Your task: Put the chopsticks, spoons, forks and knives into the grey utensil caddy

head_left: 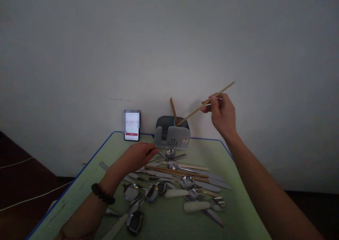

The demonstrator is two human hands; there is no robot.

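Observation:
My right hand [221,114] is raised above the table's far right and pinches a wooden chopstick [205,104], whose lower tip reaches into the grey cutlery holder [172,135]. Another chopstick [173,110] stands upright in that holder. My left hand [139,156], with a dark bead bracelet [102,194] on the wrist, rests low over the pile of cutlery [174,183], its fingers curled at the handles of metal pieces; what it grips is hidden. The pile holds spoons, knives, forks and several wooden chopsticks [177,171].
A green table [238,211] with a blue edge stands against a pale wall. A phone [131,125] with a lit screen leans upright at the table's back left, beside the holder. White cables [31,197] run across the dark floor at left.

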